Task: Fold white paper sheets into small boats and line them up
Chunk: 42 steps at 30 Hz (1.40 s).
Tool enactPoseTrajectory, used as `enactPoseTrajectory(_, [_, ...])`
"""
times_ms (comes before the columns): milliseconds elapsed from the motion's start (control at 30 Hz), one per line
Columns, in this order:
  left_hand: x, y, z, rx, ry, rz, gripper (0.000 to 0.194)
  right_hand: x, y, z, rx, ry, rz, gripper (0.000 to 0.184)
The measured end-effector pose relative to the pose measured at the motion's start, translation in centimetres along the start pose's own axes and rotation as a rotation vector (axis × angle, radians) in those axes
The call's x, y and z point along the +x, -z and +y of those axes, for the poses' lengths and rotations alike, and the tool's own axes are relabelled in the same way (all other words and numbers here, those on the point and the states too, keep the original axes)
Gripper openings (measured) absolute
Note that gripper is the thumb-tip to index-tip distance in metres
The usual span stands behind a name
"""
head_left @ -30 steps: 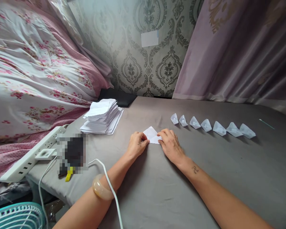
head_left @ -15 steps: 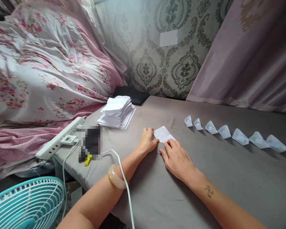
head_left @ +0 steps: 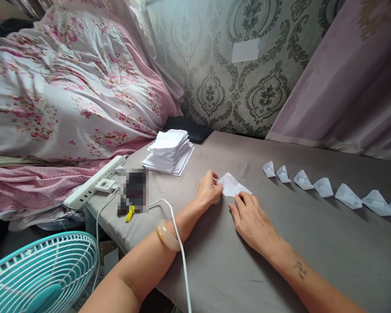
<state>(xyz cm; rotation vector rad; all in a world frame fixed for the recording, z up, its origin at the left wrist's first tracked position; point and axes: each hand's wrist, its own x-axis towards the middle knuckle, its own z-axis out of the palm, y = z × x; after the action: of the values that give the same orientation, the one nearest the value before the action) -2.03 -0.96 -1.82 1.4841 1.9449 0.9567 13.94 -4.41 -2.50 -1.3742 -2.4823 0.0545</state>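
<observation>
Between both hands (head_left: pixel 210 189) (head_left: pixel 256 221), folded paper (head_left: pixel 230 184)

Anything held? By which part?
The left hand holds the folded paper by its left corner. The right hand touches its near right edge; no grip visible there.

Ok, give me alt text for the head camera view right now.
A person's left hand and right hand touch a folded white paper on a grey-covered table. Folded paper boats line up at right; a paper stack sits farther back at left.
</observation>
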Motion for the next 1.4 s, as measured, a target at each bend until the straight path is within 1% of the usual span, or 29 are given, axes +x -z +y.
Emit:
enactPoseTrajectory(33, [-0.3, 0.3, 0.1, -0.012, -0.012, -0.022, 0.043, 0.3, -0.2, 0.3, 0.026, -0.002, 0.000, 0.027])
enactPoseTrajectory(67, [-0.7, 0.6, 0.2, -0.021, -0.032, -0.065, 0.053, 0.7, -0.3, 0.7, 0.055, 0.000, 0.002, 0.027])
enactPoseTrajectory(100, [-1.1, 0.8, 0.3, -0.029, -0.048, -0.125, 0.058, 1.1, -0.4, 1.1, 0.084, 0.007, 0.006, 0.028])
enactPoseTrajectory(133, [-1.5, 1.0, 0.4, -0.037, -0.055, -0.199, 0.056, 1.5, -0.5, 1.5, 0.115, 0.021, 0.014, 0.028])
enactPoseTrajectory(200, [-2.2, 1.3, 0.7, -0.026, -0.021, -0.350, 0.034, 2.3, -0.6, 2.6, 0.186, 0.074, 0.006, 0.027])
enactPoseTrajectory(233, [-2.5, 1.3, 0.8, -0.020, -0.014, -0.408, 0.028, 2.6, -0.6, 3.0, 0.219, 0.089, 0.005, 0.026])
enactPoseTrajectory(333, [-3.1, 1.4, 0.9, -0.021, -0.071, -0.537, 0.035, 3.0, -0.5, 4.1, 0.289, 0.114, 0.013, 0.023])
enactPoseTrajectory(367, [-3.3, 1.4, 0.9, 0.005, -0.089, -0.558, 0.037, 3.0, -0.5, 4.3, 0.305, 0.115, 0.024, 0.022])
enactPoseTrajectory(400, [-3.4, 1.4, 0.9, 0.048, -0.123, -0.541, 0.038, 3.0, -0.5, 4.3, 0.319, 0.114, 0.038, 0.020])
enactPoseTrajectory(533, [-3.8, 1.5, 0.8, 0.253, -0.284, -0.345, 0.031, 2.7, -0.4, 3.9, 0.320, 0.117, 0.082, 0.018])
enactPoseTrajectory(600, [-3.9, 1.6, 0.7, 0.365, -0.373, -0.274, 0.025, 2.5, -0.4, 3.6, 0.290, 0.127, 0.068, 0.021])
enactPoseTrajectory(700, [-3.8, 2.1, 0.7, 0.538, -0.554, -0.184, 0.019, 2.0, -0.1, 3.5, 0.228, 0.150, 0.012, 0.027])
enactPoseTrajectory(767, [-3.6, 2.3, 0.8, 0.607, -0.650, -0.208, 0.021, 1.6, 0.2, 3.4, 0.181, 0.169, -0.023, 0.031])
enactPoseTrajectory(833, [-3.5, 2.5, 1.1, 0.637, -0.706, -0.285, 0.029, 1.2, 0.7, 3.4, 0.144, 0.187, -0.049, 0.033])
enactPoseTrajectory(933, [-3.3, 2.5, 1.3, 0.630, -0.718, -0.371, 0.036, 0.6, 1.1, 3.6, 0.126, 0.236, -0.068, 0.035])
enactPoseTrajectory(1033, [-2.7, 2.2, 1.0, 0.533, -0.697, -0.398, 0.033, 0.3, 1.2, 4.2, 0.158, 0.280, -0.067, 0.037])
enactPoseTrajectory(1133, [-2.0, 1.8, 0.1, 0.392, -0.681, -0.375, 0.021, 0.3, 1.2, 4.9, 0.207, 0.276, -0.068, 0.037])
enactPoseTrajectory(1200, [-1.5, 1.5, -0.4, 0.319, -0.658, -0.348, 0.018, 0.3, 1.3, 5.1, 0.239, 0.268, -0.068, 0.036])
enactPoseTrajectory(1300, [-1.1, 1.3, -0.6, 0.279, -0.597, -0.324, 0.019, 0.4, 1.6, 5.1, 0.270, 0.265, -0.069, 0.035])
enactPoseTrajectory(1400, [-1.0, 1.3, -0.3, 0.265, -0.496, -0.290, 0.023, 0.4, 2.0, 4.9, 0.276, 0.258, -0.074, 0.035])
